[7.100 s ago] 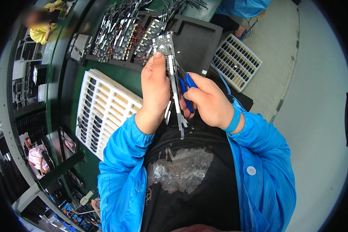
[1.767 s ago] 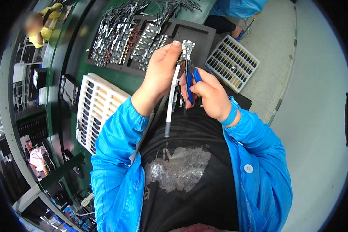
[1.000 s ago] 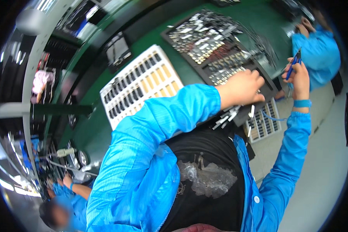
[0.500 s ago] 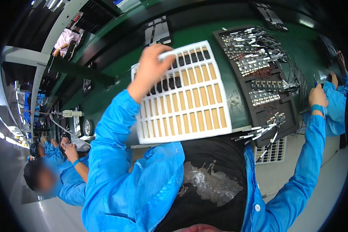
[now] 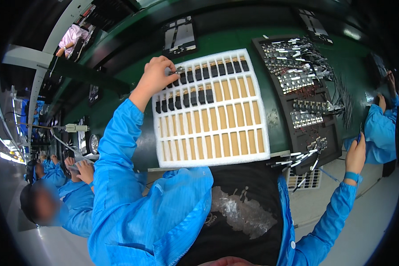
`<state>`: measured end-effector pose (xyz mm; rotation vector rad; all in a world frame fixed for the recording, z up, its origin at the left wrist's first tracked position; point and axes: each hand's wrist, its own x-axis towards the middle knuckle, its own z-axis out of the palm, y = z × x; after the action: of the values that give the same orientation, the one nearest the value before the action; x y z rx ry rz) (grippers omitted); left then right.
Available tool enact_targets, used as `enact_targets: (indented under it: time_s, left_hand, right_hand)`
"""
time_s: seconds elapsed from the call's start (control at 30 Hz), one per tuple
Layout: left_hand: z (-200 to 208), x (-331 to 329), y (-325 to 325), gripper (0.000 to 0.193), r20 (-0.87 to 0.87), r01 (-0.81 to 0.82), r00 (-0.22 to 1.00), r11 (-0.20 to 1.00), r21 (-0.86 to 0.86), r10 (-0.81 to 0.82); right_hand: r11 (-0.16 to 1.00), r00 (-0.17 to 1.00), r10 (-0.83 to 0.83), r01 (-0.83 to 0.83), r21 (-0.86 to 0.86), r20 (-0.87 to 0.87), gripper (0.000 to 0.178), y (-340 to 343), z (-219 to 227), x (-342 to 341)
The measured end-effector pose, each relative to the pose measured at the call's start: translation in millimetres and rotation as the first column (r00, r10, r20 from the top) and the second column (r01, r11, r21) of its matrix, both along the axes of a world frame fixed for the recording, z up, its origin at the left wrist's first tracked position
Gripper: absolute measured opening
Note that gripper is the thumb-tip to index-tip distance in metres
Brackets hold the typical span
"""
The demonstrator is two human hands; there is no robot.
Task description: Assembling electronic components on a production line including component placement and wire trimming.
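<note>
A white foam tray [image 5: 213, 161] with rows of narrow slots lies before me, tilted slightly. Black parts with gold-coloured ends [image 5: 214, 70] fill much of its far row and the left part of the second row; tan slot bottoms show elsewhere. At the tray's far left corner, my left hand [image 5: 156, 76] pinches a small dark part with a metallic end [image 5: 176, 71], partly hidden by the fingers. Off to the right, beyond the table edge, my right hand [image 5: 355, 155] is closed around a slim, dark, pen-like tool [image 5: 359, 134], pointing away from me.
Right of the foam tray, a dark tray [image 5: 292, 105] carries several rows of small circuit boards [image 5: 292, 82] with white-tipped wires. A black-framed panel [image 5: 180, 36] lies at the back. Co-workers in blue sleeves [image 5: 377, 133] sit at both sides. Another slotted tray [image 5: 314, 179] sits lower right.
My left hand has moved left and slightly down, to the tray's far corner, uncovering black parts. My right hand has dropped lower, toward me, with the tool. The view has shifted slightly.
</note>
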<state>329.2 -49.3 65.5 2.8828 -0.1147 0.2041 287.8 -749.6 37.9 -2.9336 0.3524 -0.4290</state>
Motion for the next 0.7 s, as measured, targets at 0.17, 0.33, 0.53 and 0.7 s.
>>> enact_targets:
  time_s: [0.17, 0.33, 0.53, 0.7]
  left_hand:
    - [9.7, 10.4, 15.2, 0.015, 0.015, 0.17, 0.985, 0.983, 0.069, -0.171]
    - [5.1, 35.1, 38.8, 0.014, 0.008, 0.018, 1.0, 0.927, -0.374, -0.016]
    - [25.9, 89.1, 72.4, 0.015, 0.373, 0.191, 0.899, 0.972, 0.14, -0.23]
    - [27.1, 136.5, 85.8, 0.013, 0.526, 0.094, 0.829, 0.974, 0.204, -0.19]
  right_hand:
    - [0.995, 1.0, 0.005, -0.004, 0.103, -0.011, 0.044, 6.9, -4.4, -30.0]
    - [0.97, 1.0, -0.013, 0.011, 0.243, 0.008, 0.043, 13.8, -17.3, -47.0]
    - [0.945, 1.0, 0.028, -0.026, 0.326, -0.003, 0.044, 20.4, -22.6, -66.6]
    - [0.937, 0.999, 0.036, -0.039, 0.348, 0.015, 0.044, 17.4, -28.1, -85.0]
